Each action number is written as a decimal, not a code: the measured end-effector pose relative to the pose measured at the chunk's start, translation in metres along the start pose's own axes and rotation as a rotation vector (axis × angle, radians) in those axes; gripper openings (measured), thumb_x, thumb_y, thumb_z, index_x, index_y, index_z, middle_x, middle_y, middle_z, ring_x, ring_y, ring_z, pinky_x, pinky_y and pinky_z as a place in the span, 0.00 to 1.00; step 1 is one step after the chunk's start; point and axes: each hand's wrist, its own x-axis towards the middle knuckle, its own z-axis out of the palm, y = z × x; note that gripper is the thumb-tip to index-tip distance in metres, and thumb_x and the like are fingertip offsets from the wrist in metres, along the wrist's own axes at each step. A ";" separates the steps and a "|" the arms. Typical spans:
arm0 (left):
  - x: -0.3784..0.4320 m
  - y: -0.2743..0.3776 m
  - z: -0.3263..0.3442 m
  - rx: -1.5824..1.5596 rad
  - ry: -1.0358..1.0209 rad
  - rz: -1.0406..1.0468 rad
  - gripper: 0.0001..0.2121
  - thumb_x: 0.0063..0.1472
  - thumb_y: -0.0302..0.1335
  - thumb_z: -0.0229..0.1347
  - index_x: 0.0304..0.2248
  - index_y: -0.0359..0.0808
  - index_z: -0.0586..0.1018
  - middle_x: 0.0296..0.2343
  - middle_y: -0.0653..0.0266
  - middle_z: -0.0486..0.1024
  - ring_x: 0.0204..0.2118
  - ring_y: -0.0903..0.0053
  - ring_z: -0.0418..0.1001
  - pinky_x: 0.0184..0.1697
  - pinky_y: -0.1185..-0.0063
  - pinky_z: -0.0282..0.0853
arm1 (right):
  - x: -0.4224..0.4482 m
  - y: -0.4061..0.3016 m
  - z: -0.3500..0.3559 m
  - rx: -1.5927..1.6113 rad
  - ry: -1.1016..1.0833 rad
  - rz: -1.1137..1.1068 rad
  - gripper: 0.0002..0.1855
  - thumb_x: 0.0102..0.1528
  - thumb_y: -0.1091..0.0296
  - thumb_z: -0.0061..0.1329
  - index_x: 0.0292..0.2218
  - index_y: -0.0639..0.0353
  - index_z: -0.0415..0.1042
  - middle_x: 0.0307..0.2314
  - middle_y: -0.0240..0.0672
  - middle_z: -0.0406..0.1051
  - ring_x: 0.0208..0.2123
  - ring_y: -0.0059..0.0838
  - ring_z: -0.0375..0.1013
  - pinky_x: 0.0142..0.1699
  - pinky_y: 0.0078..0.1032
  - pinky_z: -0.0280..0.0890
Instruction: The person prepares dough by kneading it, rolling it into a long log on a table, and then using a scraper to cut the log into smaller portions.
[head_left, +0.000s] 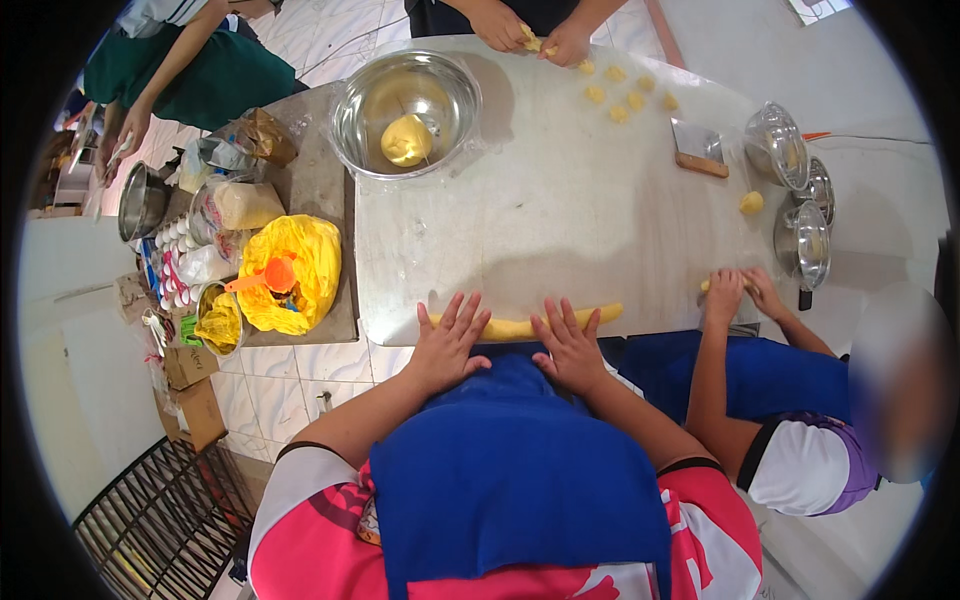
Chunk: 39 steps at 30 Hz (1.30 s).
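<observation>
A long rope of yellow dough (510, 328) lies along the near edge of the work table (555, 225). My left hand (450, 337) rests palm down over its left end, fingers spread. Farther right, my right hand (570, 341) lies flat across the same rope, its fingers also apart. The rope's right end sticks out past my right hand. Neither hand grips anything, and the dough under my palms is hidden.
A large steel bowl (405, 64) holds a dough ball (406, 140). A bench scraper (701, 161), dough pieces (636, 101) and steel bowls (776, 146) occupy the right. Co-workers' hands (727, 294) handle dough at the right and far edges. A yellow bag (322, 277) stands left.
</observation>
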 end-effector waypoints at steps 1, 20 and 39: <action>0.011 -0.001 -0.011 -0.018 -0.019 -0.047 0.42 0.56 0.60 0.42 0.63 0.43 0.53 0.65 0.60 0.40 0.67 0.59 0.37 0.54 0.34 0.37 | 0.000 -0.002 -0.004 0.006 -0.002 0.005 0.39 0.56 0.42 0.41 0.64 0.44 0.49 0.65 0.40 0.40 0.67 0.42 0.37 0.57 0.72 0.21; 0.049 -0.022 -0.023 -0.081 -0.037 -0.142 0.43 0.57 0.60 0.41 0.64 0.42 0.49 0.65 0.62 0.38 0.68 0.60 0.35 0.53 0.33 0.34 | 0.042 0.014 -0.007 -0.053 0.023 0.148 0.38 0.58 0.41 0.36 0.65 0.42 0.47 0.65 0.42 0.37 0.67 0.43 0.35 0.58 0.72 0.20; 0.101 -0.043 -0.044 -0.184 0.283 0.006 0.23 0.53 0.30 0.59 0.50 0.42 0.72 0.44 0.65 0.73 0.49 0.67 0.70 0.52 0.61 0.61 | 0.069 0.088 -0.038 0.105 0.332 0.369 0.25 0.47 0.58 0.59 0.47 0.40 0.71 0.58 0.34 0.58 0.64 0.42 0.48 0.57 0.72 0.38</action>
